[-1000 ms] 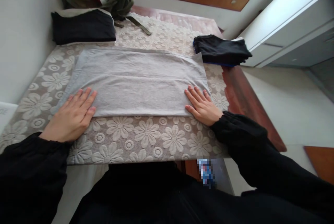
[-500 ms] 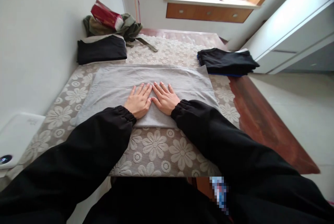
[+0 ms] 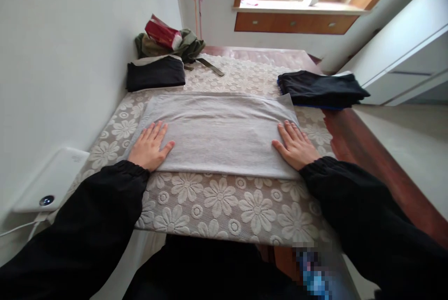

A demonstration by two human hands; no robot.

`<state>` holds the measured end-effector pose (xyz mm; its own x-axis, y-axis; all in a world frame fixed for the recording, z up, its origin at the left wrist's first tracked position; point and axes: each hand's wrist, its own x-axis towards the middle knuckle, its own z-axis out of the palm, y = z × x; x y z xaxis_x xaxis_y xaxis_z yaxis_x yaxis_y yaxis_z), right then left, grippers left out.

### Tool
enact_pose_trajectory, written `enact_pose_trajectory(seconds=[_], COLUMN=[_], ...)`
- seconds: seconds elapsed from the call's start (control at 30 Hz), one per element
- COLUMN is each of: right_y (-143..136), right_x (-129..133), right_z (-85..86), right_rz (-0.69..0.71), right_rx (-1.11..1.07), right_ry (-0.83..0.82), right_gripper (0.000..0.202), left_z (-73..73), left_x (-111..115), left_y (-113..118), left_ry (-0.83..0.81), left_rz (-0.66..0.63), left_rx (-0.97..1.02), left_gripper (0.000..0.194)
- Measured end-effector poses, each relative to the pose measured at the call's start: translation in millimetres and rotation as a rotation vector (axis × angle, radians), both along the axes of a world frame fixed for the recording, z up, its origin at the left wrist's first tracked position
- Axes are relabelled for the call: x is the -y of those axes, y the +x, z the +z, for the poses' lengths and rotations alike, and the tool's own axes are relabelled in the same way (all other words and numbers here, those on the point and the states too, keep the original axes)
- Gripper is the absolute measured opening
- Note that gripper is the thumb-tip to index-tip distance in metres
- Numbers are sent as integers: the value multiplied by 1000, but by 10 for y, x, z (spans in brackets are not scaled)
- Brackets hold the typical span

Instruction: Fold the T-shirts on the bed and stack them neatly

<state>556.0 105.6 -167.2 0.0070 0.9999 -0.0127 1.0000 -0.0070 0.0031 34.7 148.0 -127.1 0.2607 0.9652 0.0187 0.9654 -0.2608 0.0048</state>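
Note:
A light grey cloth (image 3: pixel 220 136), folded into a wide flat rectangle, lies on the table's floral lace cover (image 3: pixel 220 197). Faint creases run across its upper part. My left hand (image 3: pixel 150 146) rests palm down on the cloth's left end, fingers spread. On the right end my right hand (image 3: pixel 297 145) lies flat, palm down, its thumb pointing inward. Neither hand grips anything. The cloth's far right corner sticks up slightly past its edge.
Folded dark clothes (image 3: pixel 156 73) lie at the back left, before a green bag (image 3: pixel 191 45) and a red package (image 3: pixel 163 32). Another dark folded stack (image 3: pixel 322 89) sits at the back right. A white device (image 3: pixel 52 181) with a cable is at the left wall.
My hands have moved apart, from the middle of the cloth out to its left and right ends. The camera view has shifted a little.

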Motion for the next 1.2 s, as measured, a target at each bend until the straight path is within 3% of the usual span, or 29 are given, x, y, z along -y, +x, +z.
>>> enact_pose_trajectory(seconds=[0.1,0.17,0.23,0.3,0.4,0.5,0.57,0.63,0.8,0.9,1.0,1.2], right_y=[156,2,-387,-931,-1696,-2052,-2027,-1830,-927,-454,-264,-363], right_x=[-42,-213,-486,-812,-1245,-1457,-1486,-1485,-1504,-1474,-1422,-1360], right_z=[50,147,270,374,432,391,342,280,74,-25,-48,61], right_rz=[30,96,189,284,281,234,207,180,16,-58,-99,-95], right_rx=[36,40,-4,-72,-101,-111,-128,-147,-122,-87,-63,-27], right_ry=[-44,-12,37,-23,-55,14,44,54,72,105,105,84], right_gripper=[81,78,72,68,65,67,67,68,72,75,77,75], left_z=[132,231,280,260,156,45,-17,-60,-70,-68,-86,-83], left_x=[46,-10,-163,-397,-780,-1050,-1149,-1206,-1268,-1263,-1245,-1226], left_y=[-83,95,468,955,1603,1850,1762,1518,614,193,16,28], left_ry=[-36,-72,-94,-100,-92,-49,-30,-16,41,79,96,91], left_rz=[6,-34,-114,-208,-214,-155,-123,-74,122,206,240,237], left_rx=[-10,8,41,79,123,154,161,159,146,136,124,107], left_gripper=[80,77,73,68,66,67,68,69,70,71,72,75])
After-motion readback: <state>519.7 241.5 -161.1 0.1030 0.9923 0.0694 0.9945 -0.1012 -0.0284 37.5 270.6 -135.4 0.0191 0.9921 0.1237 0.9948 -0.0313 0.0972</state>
